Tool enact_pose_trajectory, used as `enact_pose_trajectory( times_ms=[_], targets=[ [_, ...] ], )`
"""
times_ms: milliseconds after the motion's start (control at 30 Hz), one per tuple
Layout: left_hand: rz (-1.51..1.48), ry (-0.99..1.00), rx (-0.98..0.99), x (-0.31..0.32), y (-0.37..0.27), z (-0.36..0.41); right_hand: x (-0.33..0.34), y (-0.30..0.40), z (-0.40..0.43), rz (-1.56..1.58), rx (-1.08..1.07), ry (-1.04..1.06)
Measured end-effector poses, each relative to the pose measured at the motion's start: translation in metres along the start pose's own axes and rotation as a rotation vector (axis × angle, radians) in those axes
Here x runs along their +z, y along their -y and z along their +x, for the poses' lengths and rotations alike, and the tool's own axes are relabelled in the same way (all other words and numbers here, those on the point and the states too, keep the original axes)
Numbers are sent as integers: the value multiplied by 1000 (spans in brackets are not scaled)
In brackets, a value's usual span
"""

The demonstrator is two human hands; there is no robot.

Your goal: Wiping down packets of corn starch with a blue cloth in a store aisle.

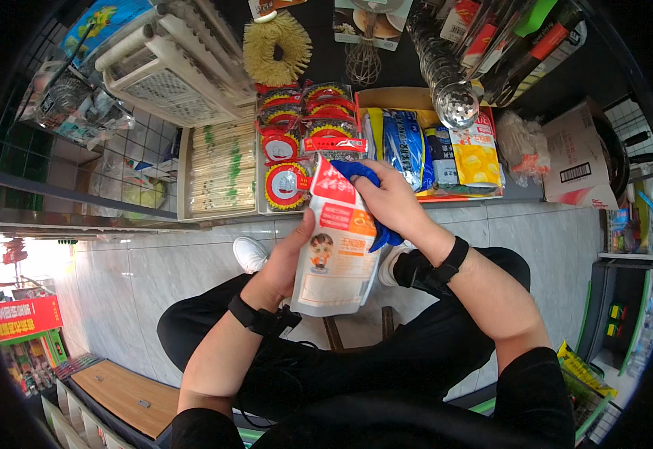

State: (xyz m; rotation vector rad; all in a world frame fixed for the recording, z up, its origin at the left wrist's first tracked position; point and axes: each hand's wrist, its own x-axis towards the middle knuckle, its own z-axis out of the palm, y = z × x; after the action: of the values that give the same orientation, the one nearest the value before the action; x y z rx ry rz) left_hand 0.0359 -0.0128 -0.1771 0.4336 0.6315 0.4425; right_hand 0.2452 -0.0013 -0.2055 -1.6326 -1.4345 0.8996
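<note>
A plastic stand-up pouch [335,269], white with red and orange print and a cartoon figure, hangs above my knees. My left hand [290,252] grips its left edge, the thumb lying along the side. In my right hand [388,196] is a bunched blue cloth [385,236], pressed against the pouch's upper right edge. Part of the cloth is hidden behind the pouch and under my fingers. Just beyond the pouch, packaged scourers [284,182] with red and yellow labels fill a box on the shelf.
Bundled wooden chopsticks [222,163] lie in a tray to the left, below plastic graters [163,92]. A carton of bagged goods [402,146] stands right of the scourers. Above hang a round brush [277,47], a whisk [363,62] and metal ladles [455,104]. A stool [333,334] is between my legs.
</note>
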Motion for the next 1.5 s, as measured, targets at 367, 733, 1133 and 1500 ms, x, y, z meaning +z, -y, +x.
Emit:
enact_pose_trajectory(
  times_ms=[367, 733, 1133, 1500],
  targets=[
    [-77, 46, -30, 0, 4, 10, -1, 40, -23, -60, -414, -120],
    [-110, -50, 234, -12, -12, 14, 21, 51, -63, -247, -718, 235],
    [-183, -52, 195, -14, -15, 16, 33, 44, -73, -189, -756, 283],
    [-275, -75, 338, -16, -30, 10, 18, 17, -37, -230, -442, -14]
  ],
)
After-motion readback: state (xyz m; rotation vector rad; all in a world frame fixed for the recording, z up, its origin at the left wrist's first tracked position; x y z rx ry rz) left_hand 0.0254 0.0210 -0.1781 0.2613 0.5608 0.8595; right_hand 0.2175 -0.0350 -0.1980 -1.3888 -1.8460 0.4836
